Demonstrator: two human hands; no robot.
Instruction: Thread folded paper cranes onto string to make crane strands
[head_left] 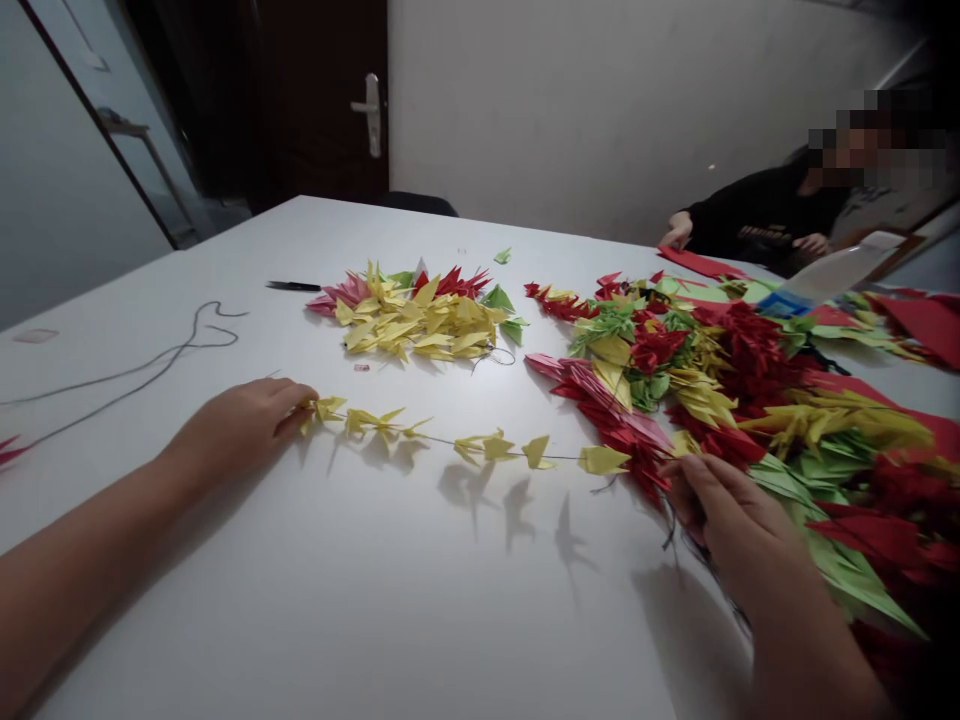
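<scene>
A dark string threaded with several yellow folded-paper cranes (495,448) is stretched between my hands, just above the white table (420,620). The fingers of my left hand (251,425) are closed on the string's left end, by a yellow crane. My right hand (739,510) pinches the other end of the strand beside a heap of red, yellow, green and pink folded paper (652,340). What lies under its curled fingers is partly hidden. Shadows of the cranes fall on the tabletop below the strand.
Beyond the strand lies a pile of yellow folded cranes (420,320), with a black pen (294,286) beside it. Loose dark thread (161,355) curls at the left. A clear bottle (832,270) leans at the right. Across the table, a person in black (772,215) touches red paper (705,264).
</scene>
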